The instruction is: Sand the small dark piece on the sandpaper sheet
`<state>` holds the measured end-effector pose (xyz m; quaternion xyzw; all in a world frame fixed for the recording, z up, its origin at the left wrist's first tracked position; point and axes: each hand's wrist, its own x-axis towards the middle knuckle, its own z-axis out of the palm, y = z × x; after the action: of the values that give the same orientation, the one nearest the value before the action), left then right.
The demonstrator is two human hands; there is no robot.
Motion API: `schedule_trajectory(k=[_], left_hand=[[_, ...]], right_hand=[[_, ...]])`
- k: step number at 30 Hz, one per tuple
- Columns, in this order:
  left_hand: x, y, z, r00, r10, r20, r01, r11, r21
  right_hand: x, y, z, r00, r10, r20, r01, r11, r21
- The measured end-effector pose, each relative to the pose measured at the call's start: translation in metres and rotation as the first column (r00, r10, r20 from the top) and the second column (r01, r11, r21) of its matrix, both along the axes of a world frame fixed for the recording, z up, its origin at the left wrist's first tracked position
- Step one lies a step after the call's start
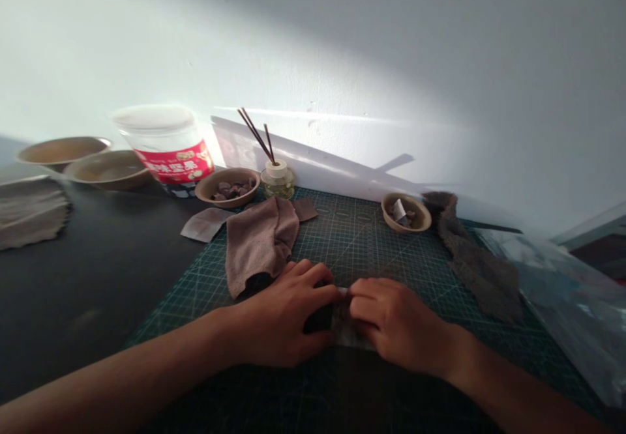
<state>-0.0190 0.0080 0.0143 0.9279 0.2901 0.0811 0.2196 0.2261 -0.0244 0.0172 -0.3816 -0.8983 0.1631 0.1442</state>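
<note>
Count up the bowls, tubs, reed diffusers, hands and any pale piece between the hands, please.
Bowls: 4
Red-labelled tub: 1
Reed diffuser: 1
Hands, left hand and right hand: 2
Pale piece between them: 1
Total: 9

Forearms (166,349) angled inward, fingers (364,309) bent

Over at ten o'clock, the tub (159,135) wears a red label (176,165) with white Chinese characters; I can make out 味坚果, the character before them blurred. The smaller line above is unreadable.
</note>
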Motion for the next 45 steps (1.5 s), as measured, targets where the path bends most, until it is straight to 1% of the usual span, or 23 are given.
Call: schedule_trajectory(k=[2,3,5,7,9,11,12,14,16,18,19,21,23,26,28,31,33,35,37,39,42,43,45], left_hand=[[0.0,0.0,0.0,1.0,-0.007,0.011,0.007,1.0,0.001],[-0.001,0.0,0.001,1.0,-0.007,0.013,0.007,1.0,0.002],[-0.001,-0.001,0.001,1.0,-0.006,0.013,0.006,1.0,0.006],[-0.001,-0.001,0.002,1.0,-0.005,0.007,0.005,1.0,0.008],[0.0,0.0,0.002,1.0,-0.007,0.002,0.007,1.0,0.006],[0.0,0.0,0.001,1.0,-0.009,-0.002,0.009,1.0,0.005],[0.0,0.001,0.001,1.0,-0.011,-0.004,0.011,1.0,0.006],[0.0,0.001,0.001,1.0,-0.009,-0.008,0.009,1.0,0.009],[0.0,0.001,0.002,1.0,-0.009,-0.006,0.009,1.0,0.008],[0.0,0.0,0.002,1.0,-0.01,0.002,0.01,1.0,0.005],[0.0,0.0,0.002,1.0,-0.01,0.006,0.01,1.0,0.005],[0.0,0.0,0.002,1.0,-0.009,0.01,0.009,1.0,0.012],[-0.001,-0.001,0.001,1.0,-0.008,0.013,0.008,1.0,0.02],[-0.001,-0.001,0.001,1.0,-0.008,0.013,0.007,1.0,0.019],[-0.001,-0.001,0.0,1.0,-0.007,0.013,0.007,1.0,0.019],[-0.001,0.0,0.001,1.0,-0.007,0.015,0.006,1.0,0.024],[0.0,0.0,0.002,1.0,-0.006,0.012,0.006,1.0,0.023],[0.001,0.0,0.002,1.0,-0.005,0.009,0.005,1.0,0.016],[0.001,0.0,0.002,1.0,-0.001,0.006,0.001,1.0,0.01],[0.0,0.0,0.002,1.0,-0.001,0.002,0.001,1.0,0.011],[-0.001,-0.001,0.002,1.0,-0.004,0.014,0.003,1.0,0.017],[-0.001,-0.001,0.002,1.0,-0.004,0.021,0.003,1.0,0.019],[-0.001,-0.001,0.002,1.0,-0.004,0.027,0.003,1.0,0.021]], right_hand=[[0.005,0.004,0.006,0.996,-0.084,0.034,0.085,0.996,-0.017],[0.008,0.005,0.009,0.997,-0.059,0.053,0.062,0.996,-0.067],[0.011,0.003,0.014,0.995,0.069,0.067,-0.057,0.984,-0.172],[0.009,0.0,0.013,0.985,0.167,0.045,-0.156,0.97,-0.184],[0.005,-0.001,0.009,0.992,0.119,0.027,-0.117,0.989,-0.089],[0.004,0.002,0.007,1.0,-0.023,0.02,0.024,1.0,-0.017],[0.005,0.004,0.008,0.997,-0.067,0.026,0.068,0.997,-0.028],[0.006,0.005,0.011,0.998,-0.03,0.049,0.036,0.992,-0.121],[0.006,0.003,0.012,0.993,0.107,0.045,-0.096,0.975,-0.202],[0.005,0.002,0.01,0.987,0.161,0.025,-0.154,0.973,-0.171],[0.005,0.002,0.009,0.992,0.124,0.016,-0.121,0.985,-0.126],[0.006,0.004,0.007,1.0,-0.012,0.005,0.013,0.998,-0.062],[0.008,0.006,0.008,0.996,-0.083,0.012,0.084,0.992,-0.089],[0.007,0.004,0.008,0.997,0.074,0.011,-0.071,0.979,-0.189],[0.003,0.002,0.006,0.992,0.126,0.004,-0.124,0.981,-0.15],[0.003,0.003,0.004,0.999,-0.047,0.018,0.047,0.998,-0.045],[0.005,0.004,0.006,0.994,-0.102,0.03,0.104,0.992,-0.077],[0.005,0.002,0.007,1.0,-0.006,0.028,0.01,0.987,-0.158],[0.003,-0.001,0.007,0.995,0.1,0.011,-0.097,0.979,-0.178],[0.002,-0.001,0.006,0.998,0.067,0.0,-0.067,0.989,-0.13],[0.005,0.003,0.006,0.995,-0.095,0.0,0.095,0.992,-0.089],[0.006,0.003,0.007,0.995,-0.098,0.004,0.098,0.989,-0.111],[0.006,0.001,0.007,1.0,-0.001,0.007,0.003,0.984,-0.177]])
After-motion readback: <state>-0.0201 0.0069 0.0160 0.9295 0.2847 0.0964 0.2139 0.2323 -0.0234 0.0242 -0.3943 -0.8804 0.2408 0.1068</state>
